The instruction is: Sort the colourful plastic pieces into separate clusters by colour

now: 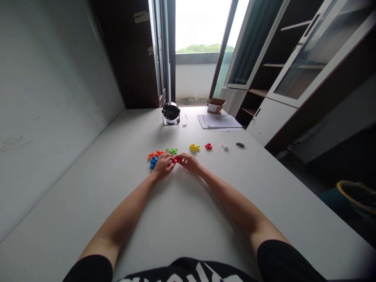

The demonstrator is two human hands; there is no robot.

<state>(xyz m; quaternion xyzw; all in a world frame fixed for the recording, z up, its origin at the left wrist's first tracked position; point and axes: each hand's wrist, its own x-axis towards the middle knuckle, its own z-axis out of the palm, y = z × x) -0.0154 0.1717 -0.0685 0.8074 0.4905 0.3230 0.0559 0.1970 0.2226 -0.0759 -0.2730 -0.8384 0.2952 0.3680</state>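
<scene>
Small red plastic pieces (175, 160) lie between my two hands on the white table. My left hand (163, 166) has its fingers and thumb curled around the red at its fingertips, with a bit of white showing there. From the other side, the bent fingers of my right hand (189, 163) pinch the red too. The pieces' exact shape is hidden by the fingers. Blue plastic pieces (153, 162) sit against the left hand's outer side. Just beyond it are orange pieces (155, 155) and green pieces (172, 150).
To the right lie yellow pieces (194, 147), a red piece (208, 146) and a white piece (225, 147), near a round cable hole (240, 145). Farther back are a round black device (170, 113), papers (221, 121) and an open cardboard box (216, 105). A wall (58, 98) borders the table's left.
</scene>
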